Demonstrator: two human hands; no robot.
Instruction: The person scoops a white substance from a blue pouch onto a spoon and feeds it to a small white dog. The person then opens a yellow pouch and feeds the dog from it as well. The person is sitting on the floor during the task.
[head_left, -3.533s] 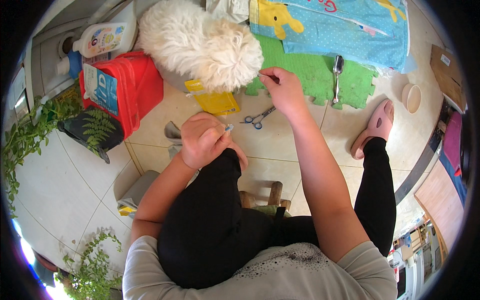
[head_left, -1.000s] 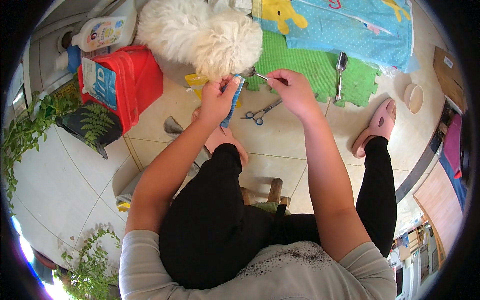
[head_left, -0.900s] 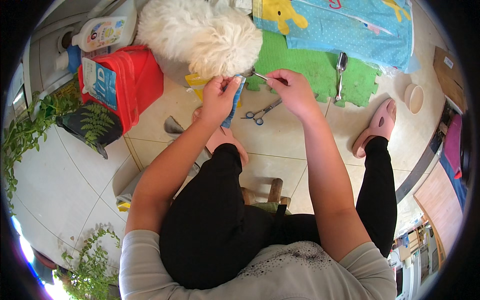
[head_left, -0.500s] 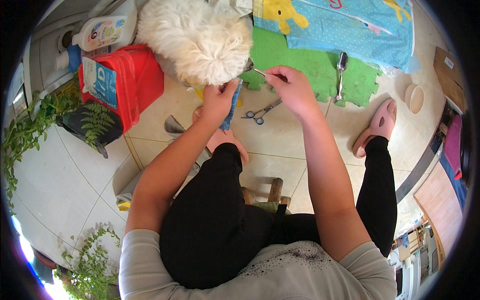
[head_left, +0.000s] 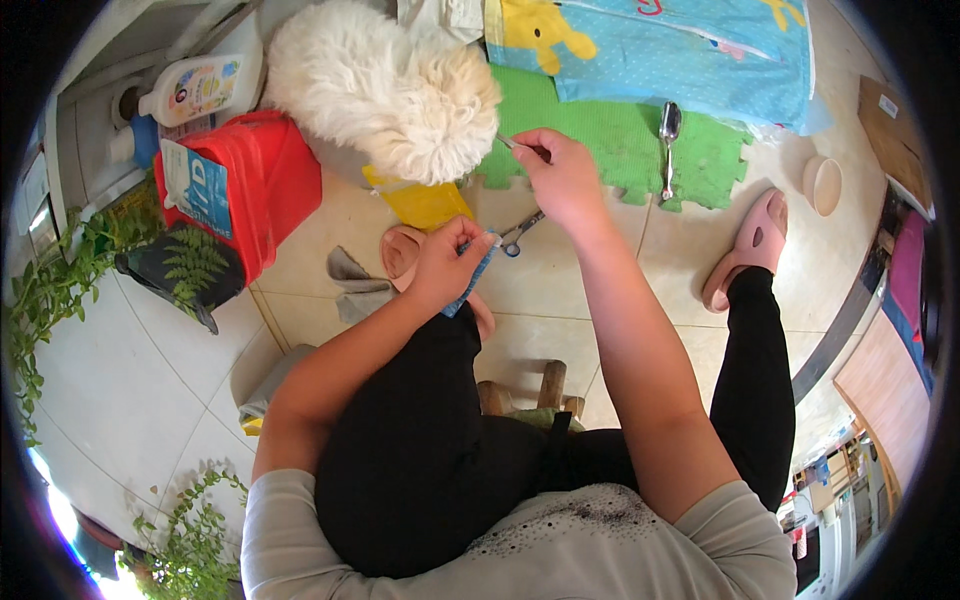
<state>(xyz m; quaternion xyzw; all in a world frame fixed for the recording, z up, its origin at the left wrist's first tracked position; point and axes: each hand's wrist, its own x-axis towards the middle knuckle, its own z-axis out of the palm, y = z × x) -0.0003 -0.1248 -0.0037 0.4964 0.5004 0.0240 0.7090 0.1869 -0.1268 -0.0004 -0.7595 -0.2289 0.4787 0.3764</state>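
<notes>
A fluffy white dog (head_left: 385,95) is at the far middle, its head bent toward me. My right hand (head_left: 562,178) is closed round the handle of a small metal spoon (head_left: 507,142); its far end is hidden at the dog's fur. Nearer to me, above my left knee, my left hand (head_left: 448,262) pinches a narrow blue packet (head_left: 470,285) by its upper end. Scissors (head_left: 513,246) with blue-ringed handles lie on the tiles between my hands, partly covered by the left hand's packet. A yellow sheet or bag (head_left: 415,200) lies under the dog's head.
A green foam mat (head_left: 610,140) bears a metal scoop (head_left: 669,150) and a blue patterned cloth (head_left: 680,60). At left stand a red container (head_left: 285,185), a white bottle (head_left: 205,88) and trailing plants (head_left: 30,290). A small cup (head_left: 822,186) is at right, beyond my pink slipper (head_left: 750,245).
My left hand has drawn back toward me with the blue packet, away from the dog, uncovering the yellow sheet. My right hand has shifted slightly left; the spoon's bowl has gone out of sight at the fur.
</notes>
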